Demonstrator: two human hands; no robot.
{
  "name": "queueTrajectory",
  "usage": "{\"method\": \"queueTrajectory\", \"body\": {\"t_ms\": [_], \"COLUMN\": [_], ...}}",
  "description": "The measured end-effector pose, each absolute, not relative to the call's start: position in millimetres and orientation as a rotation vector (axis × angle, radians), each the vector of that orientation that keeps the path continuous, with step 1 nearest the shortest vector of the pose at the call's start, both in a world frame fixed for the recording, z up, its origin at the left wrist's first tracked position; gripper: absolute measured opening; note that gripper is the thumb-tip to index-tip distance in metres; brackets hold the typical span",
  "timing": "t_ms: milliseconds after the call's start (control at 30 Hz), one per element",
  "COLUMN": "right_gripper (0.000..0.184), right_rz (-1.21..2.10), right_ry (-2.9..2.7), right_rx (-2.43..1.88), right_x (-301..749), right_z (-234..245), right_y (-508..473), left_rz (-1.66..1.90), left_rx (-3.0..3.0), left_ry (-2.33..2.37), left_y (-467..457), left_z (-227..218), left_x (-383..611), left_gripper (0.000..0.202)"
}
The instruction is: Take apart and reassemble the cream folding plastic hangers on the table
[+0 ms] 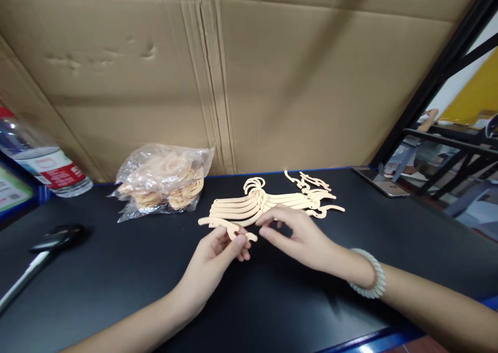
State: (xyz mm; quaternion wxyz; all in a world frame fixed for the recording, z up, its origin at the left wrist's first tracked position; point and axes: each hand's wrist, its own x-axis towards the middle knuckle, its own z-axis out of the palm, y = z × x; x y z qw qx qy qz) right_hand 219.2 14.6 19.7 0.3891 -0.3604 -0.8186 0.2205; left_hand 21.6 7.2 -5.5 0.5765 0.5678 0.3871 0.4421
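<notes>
My left hand is closed, pinching a curved cream-coloured hanger piece between thumb and fingers. The piece has a hooked notch near the thumb, and one arm of it points left. To its right, my right hand hovers with thumb and fingers slightly apart, and nothing shows in it. Just beyond both hands lies a row of cream-coloured hangers, overlapping, with their hooks bunched at the back. Part of that row is hidden behind my right hand. Loose curved hanger pieces lie at its right end.
Clear plastic bags of cream-coloured pieces sit back left. A water bottle stands at the far left, near a black-headed tool with a pale handle. A phone lies back right. Cardboard walls the black table's rear.
</notes>
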Motion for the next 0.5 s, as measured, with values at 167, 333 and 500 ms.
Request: {"method": "queueTrajectory", "body": {"t_ms": [167,333,500], "right_gripper": [0.006,0.004,0.009], "right_rz": [0.075,0.040,0.093], "right_ry": [-2.231,-2.343,-2.341], "right_rx": [-1.125,-1.186,-1.194], "right_x": [257,265,258], "right_z": [11,-3,-15], "right_y": [36,47,45], "left_rz": [1.083,1.109,1.106], "left_rx": [1.205,1.116,1.120], "left_ry": [0.935,0.947,0.941], "left_y": [18,22,23], "left_z": [-5,0,-2], "left_x": [12,9,7], "left_gripper": [0.027,0.023,0.023]}}
